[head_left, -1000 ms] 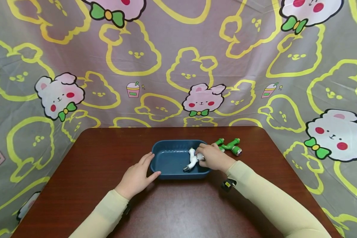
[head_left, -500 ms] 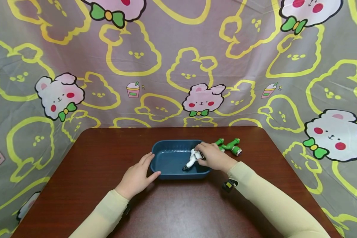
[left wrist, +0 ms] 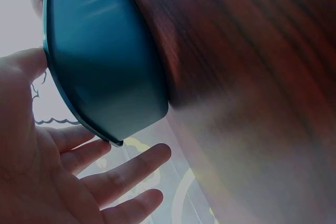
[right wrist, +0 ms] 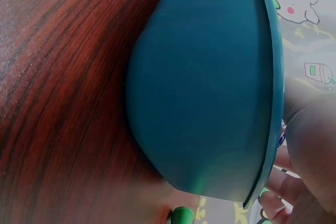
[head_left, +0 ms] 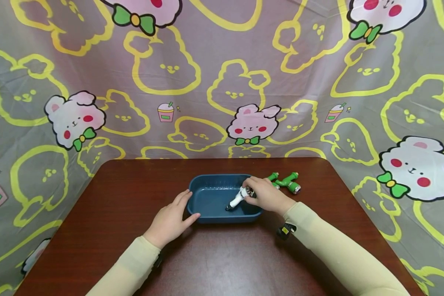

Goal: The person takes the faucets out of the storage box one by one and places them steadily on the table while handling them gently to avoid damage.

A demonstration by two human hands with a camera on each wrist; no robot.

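Observation:
A blue plastic basin [head_left: 211,201] sits on the table. At its left end my left hand [head_left: 170,220] rests on the rim, thumb at the near side and fingers spread at the far side. In the left wrist view, the left thumb [left wrist: 32,62] meets the rim, and two fingers are outstretched below the corner. My right hand [head_left: 268,195] reaches over the right end and pinches a white pipe fitting [head_left: 238,200] with metal ends. The fitting slants inside the basin, its dark tip toward the near left; fingers hide part of it. The right wrist view shows mostly the basin's outer wall [right wrist: 205,87].
Behind the right hand, green branched pipe fittings [head_left: 288,181] with metal ends lie on the brown wooden table [head_left: 133,185], just right of the basin. A patterned cloth [head_left: 207,82] hangs at the table's back and sides.
The right hand has turned the white fitting in its fingers, so its upper branch is now mostly hidden and its metal end faces up. Left hand and basin have stayed put.

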